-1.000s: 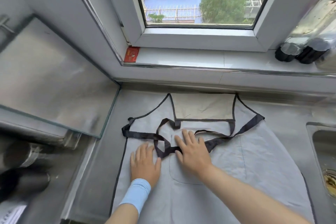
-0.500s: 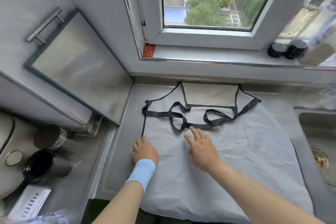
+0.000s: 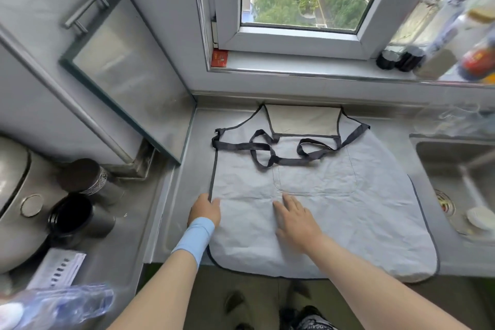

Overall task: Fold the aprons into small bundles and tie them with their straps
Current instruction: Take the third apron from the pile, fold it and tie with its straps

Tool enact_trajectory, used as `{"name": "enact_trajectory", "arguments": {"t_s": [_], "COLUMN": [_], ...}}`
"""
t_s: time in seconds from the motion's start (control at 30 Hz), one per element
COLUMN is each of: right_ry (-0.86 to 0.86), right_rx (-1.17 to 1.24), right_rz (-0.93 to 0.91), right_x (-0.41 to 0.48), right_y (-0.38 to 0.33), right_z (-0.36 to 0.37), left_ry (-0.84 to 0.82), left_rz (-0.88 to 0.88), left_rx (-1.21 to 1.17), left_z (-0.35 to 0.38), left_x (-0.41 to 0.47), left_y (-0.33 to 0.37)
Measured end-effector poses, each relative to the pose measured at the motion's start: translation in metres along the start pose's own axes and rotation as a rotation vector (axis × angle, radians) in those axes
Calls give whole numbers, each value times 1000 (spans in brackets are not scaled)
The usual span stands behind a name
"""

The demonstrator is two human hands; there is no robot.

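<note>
Far left: dark cups (image 3: 72, 215) on the side ledge, well apart from the cloth. No threat unless caught by an elbow.

Next, left hand (image 3: 205, 210) at the dark left trim of the apron (image 3: 348, 222), fingers curled down. Pinching the edge or only resting on it? Cannot tell, tips hidden. A weak hold there, and probably a crooked fold.

Centre: apron spread flat on the steel counter (image 3: 182, 195), bib toward the window, lower hem drooping over the front lip. Could slide off with one careless tug.

Straps (image 3: 267, 154) looped loose across the chest. Easily buried inside a fold, leaving nothing to tie with.

Right hand (image 3: 297, 222) flat just below the pocket, fingers straight and slightly spread, pressing the cloth.

Far right: sink (image 3: 455, 169) just beside the apron's edge. Real risk of a corner dipping in.
</note>
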State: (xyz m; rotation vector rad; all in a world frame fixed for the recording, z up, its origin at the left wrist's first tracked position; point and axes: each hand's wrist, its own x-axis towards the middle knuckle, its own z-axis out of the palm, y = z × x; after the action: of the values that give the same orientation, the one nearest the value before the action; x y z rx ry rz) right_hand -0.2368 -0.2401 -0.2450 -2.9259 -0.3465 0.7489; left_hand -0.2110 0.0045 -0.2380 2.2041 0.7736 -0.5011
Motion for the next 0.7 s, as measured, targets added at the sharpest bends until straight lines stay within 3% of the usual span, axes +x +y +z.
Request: {"name": "enact_trajectory", "arguments": {"t_s": [0.07,0.2,0.3,0.5,0.6,0.7], "right_ry": [13,-63,-110,-102,-56,-20], "right_rx": [45,67,-10,-34,284,871], "right_rz": [-28,-125,-169,-182,-118,58], "right_x": [-6,-21,-25,-43,-46,-38], "right_y": [0,5,12,22,36,49], "right_z": [2,5,4,8,-7,-47], "left_ry": [-100,-432,-436,-396,-411,-447], "left_rz": [21,-113,-129,-84,21,155], "left_rx": [-64,-110,-120,-373,-362,-314], "left_z": [-7,-19,-21,-15,-7,13], "left_x": [-6,-32,-43,-75,-101,-121], "left_y": [-8,-25,-28,6,40,78]}}
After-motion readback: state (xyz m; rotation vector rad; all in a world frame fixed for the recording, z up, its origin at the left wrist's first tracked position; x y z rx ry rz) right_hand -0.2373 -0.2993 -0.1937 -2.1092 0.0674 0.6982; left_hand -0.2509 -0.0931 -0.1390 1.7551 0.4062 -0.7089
